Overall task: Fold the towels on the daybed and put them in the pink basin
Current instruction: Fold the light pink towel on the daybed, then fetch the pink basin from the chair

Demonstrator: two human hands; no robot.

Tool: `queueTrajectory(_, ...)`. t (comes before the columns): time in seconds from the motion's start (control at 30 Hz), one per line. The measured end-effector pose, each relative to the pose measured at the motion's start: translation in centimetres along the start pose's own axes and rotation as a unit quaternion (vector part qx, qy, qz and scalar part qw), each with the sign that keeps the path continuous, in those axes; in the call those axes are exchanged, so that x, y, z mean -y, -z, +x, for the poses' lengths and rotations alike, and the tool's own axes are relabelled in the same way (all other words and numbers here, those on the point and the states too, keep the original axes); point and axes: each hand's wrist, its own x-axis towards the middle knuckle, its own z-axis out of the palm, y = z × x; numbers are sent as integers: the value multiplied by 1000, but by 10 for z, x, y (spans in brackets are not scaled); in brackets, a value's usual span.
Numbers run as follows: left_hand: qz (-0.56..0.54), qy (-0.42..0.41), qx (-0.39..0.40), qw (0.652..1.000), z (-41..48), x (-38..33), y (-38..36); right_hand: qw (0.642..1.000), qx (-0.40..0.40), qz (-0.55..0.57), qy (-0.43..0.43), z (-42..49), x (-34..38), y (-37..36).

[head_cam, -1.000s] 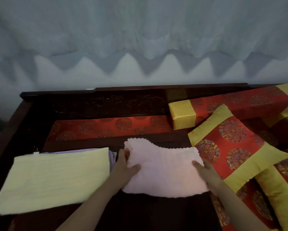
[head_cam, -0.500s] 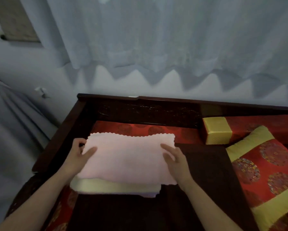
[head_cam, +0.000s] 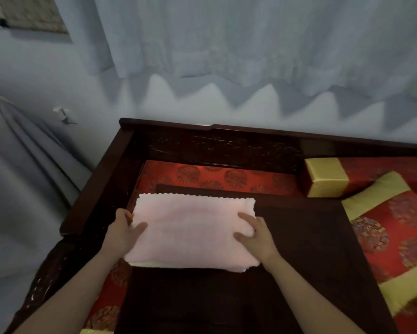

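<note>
A folded pink towel point(head_cam: 193, 227) lies on top of a stack, with a yellow towel's edge point(head_cam: 149, 263) showing under its near side. The stack rests on the dark wooden low table point(head_cam: 299, 249) on the daybed. My left hand point(head_cam: 124, 231) grips the stack's left edge, thumb on top of the pink towel. My right hand point(head_cam: 255, 233) holds the right edge, fingers curled over the pink towel. No pink basin is in view.
The daybed's dark wooden rail point(head_cam: 101, 179) runs along the left and back. A red cushion point(head_cam: 226, 177) lies behind the table. A gold-ended bolster point(head_cam: 325, 177) and a red-and-yellow pillow point(head_cam: 395, 227) sit at the right. Pale curtains point(head_cam: 251, 44) hang behind.
The pink towel went from the table's middle onto the yellow towel at the left. Both hands now grip the stack's sides, and the yellow towel shows less beneath it.
</note>
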Motion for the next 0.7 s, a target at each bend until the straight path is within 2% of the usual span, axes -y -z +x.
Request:
queueTrajectory(0.1,94,-55,-49,993,-6,-25,7,1000,-11,-16,-6,-10,7,15)
queueTrajectory(0.17,125,-135,-82,979,-14,-51,5,998,-53,-41,1,-22,8,39)
queueTrajectory(0.23,118,-227,-73,964,-26,-85,-8,987,-118,-109,12,-43,7,77)
queueTrajectory(0.33,135,-337,-17,932,-45,-131,-40,964,-185,-191,10,-85,-2,141)
queueTrajectory(0.47,122,-405,89,902,-101,-204,-91,936,-252,-244,-41,-166,-40,230)
queueTrajectory(0.6,88,-475,165,860,-196,-282,-154,902,-324,-268,-101,-278,-90,315)
queueTrajectory(0.7,84,-543,200,811,-283,-326,-209,875,-374,-273,-143,-366,-130,363)
